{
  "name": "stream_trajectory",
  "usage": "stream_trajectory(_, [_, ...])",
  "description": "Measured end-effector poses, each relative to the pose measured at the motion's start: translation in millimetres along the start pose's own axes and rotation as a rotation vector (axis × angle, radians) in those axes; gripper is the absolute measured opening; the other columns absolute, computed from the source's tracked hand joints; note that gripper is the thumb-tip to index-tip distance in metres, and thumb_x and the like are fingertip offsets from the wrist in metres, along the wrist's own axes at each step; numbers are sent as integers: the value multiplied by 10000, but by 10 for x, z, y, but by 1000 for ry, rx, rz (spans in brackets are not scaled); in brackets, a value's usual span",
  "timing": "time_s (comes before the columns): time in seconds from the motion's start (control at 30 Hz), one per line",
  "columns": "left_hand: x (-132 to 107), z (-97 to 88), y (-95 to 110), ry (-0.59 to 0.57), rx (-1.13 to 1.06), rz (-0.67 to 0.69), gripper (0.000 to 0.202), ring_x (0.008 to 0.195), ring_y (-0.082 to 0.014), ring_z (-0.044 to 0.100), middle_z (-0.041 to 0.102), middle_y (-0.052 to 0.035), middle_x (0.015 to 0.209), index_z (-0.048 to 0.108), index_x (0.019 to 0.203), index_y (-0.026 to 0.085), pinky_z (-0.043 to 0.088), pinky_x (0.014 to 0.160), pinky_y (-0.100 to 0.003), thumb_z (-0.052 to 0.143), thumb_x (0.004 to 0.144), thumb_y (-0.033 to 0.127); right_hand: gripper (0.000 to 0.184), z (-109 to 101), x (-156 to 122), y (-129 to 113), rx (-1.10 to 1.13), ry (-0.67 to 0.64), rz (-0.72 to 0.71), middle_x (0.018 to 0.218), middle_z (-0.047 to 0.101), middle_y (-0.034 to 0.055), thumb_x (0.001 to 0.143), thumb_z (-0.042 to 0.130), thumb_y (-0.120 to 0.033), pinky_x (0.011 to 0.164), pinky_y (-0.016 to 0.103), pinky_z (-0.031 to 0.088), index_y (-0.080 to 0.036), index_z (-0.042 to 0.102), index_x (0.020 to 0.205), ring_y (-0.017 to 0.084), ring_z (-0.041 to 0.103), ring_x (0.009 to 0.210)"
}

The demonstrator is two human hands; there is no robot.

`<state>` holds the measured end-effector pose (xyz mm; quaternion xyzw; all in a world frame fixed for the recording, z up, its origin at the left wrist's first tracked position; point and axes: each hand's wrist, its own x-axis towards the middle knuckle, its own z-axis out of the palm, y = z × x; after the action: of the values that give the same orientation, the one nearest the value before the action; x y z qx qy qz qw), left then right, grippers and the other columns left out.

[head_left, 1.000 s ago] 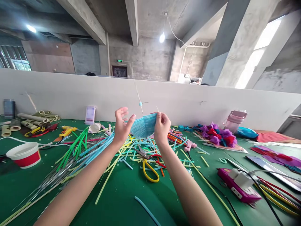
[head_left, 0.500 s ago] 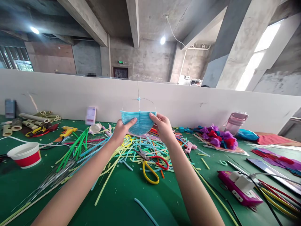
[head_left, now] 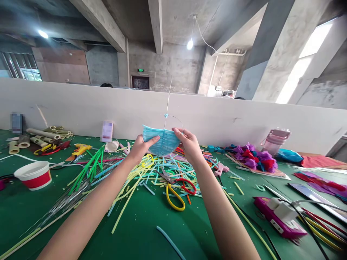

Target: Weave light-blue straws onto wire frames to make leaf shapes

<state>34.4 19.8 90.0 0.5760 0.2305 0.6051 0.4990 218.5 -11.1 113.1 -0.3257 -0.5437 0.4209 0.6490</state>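
Between both hands I hold up a light-blue, fan-shaped piece (head_left: pixel 162 145) made of rows of thin tube-like strips, with a straight upper edge and a rounded bottom. A thin wire (head_left: pixel 168 101) rises from its middle through a small blue bead-like knot (head_left: pixel 166 115), and a curved wire loops to the right. My left hand (head_left: pixel 142 146) is closed on the left side, thumb across the front. My right hand (head_left: pixel 189 142) pinches the upper right corner. Scissors (head_left: pixel 175 196) with one yellow and one red handle lie below, on a heap of cut straws (head_left: pixel 154 171).
A white-and-red paper cup (head_left: pixel 34 177), a yellow glue gun (head_left: pixel 81 150) and bamboo pieces (head_left: pixel 45 137) are on the left. On the right lie a pink glue gun (head_left: pixel 221 168), purple and red petals (head_left: pixel 248 157) and a magenta power strip (head_left: pixel 279 216). A white partition (head_left: pixel 230 119) stands behind.
The fan-shaped piece has tilted and turned slightly, its wire now leaning right. Both hands still hold it, and the whole view has shifted a little.
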Motion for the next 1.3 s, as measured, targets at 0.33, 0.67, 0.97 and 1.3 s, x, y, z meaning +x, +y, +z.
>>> stream_trajectory(0.33, [19, 33, -43, 93, -72, 32, 373, 820, -271, 723, 782, -72, 868, 753, 841, 155, 570, 789, -401, 861, 617, 434, 399, 29, 12, 57, -76, 0, -1, 664, 615, -14, 656, 800, -524, 588, 261, 489, -166, 706, 805, 122, 547, 596])
stream_trajectory(0.67, [-3, 45, -25, 115, -73, 29, 356, 734, -240, 721, 773, -54, 793, 736, 783, 152, 572, 735, -370, 866, 605, 431, 357, -24, 24, 79, -136, -97, 86, 663, 652, 3, 639, 809, -477, 602, 273, 496, -159, 692, 751, 138, 585, 602])
stream_trajectory(0.97, [51, -73, 126, 67, 32, 37, 483, 846, -254, 720, 780, -103, 960, 758, 986, 148, 562, 778, -351, 841, 639, 474, 539, -109, 33, -20, -279, 213, -51, 1060, 667, 90, 671, 799, -497, 686, 313, 540, -197, 609, 1077, 186, 657, 829])
stream_trajectory(1.3, [-10, -126, 369, -262, 522, 51, 346, 691, -223, 675, 751, -15, 763, 784, 872, 195, 493, 604, -272, 835, 632, 439, 317, 99, -199, -350, -1014, 74, -646, 1102, 692, 73, 761, 765, -396, 953, 463, 404, -243, 698, 1031, 295, 549, 1117])
